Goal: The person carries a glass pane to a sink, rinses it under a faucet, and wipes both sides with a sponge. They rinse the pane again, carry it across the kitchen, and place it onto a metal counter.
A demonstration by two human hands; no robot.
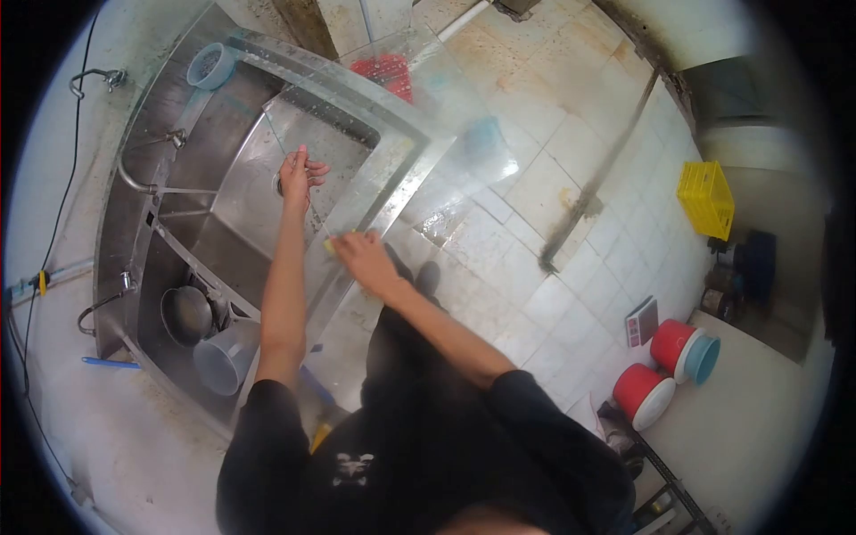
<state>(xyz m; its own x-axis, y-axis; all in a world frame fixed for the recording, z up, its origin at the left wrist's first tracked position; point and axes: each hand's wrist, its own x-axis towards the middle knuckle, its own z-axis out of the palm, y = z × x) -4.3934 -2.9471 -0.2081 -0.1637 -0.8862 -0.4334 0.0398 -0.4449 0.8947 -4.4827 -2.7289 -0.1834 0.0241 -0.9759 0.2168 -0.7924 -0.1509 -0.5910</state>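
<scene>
A large clear glass pane (446,111), wet with drops, slants across the sink's front rim and out over the floor. My left hand (301,176) is closed on the pane's near edge, above the basin. Against the pane's lower corner, my right hand (361,256) presses a yellow-green sponge (330,244), mostly covered by the fingers. Beneath the pane is the stainless steel sink (245,178). Through the glass show a red basket (383,75) and a light blue container (484,138) on the floor side.
A pale blue bowl (211,67) rests at the sink's far corner. The nearer basin holds a metal pan (186,316) and a translucent bucket (226,358). Faucets (134,174) line the wall. Right are a yellow crate (705,199), a scale (641,322) and red buckets (640,397).
</scene>
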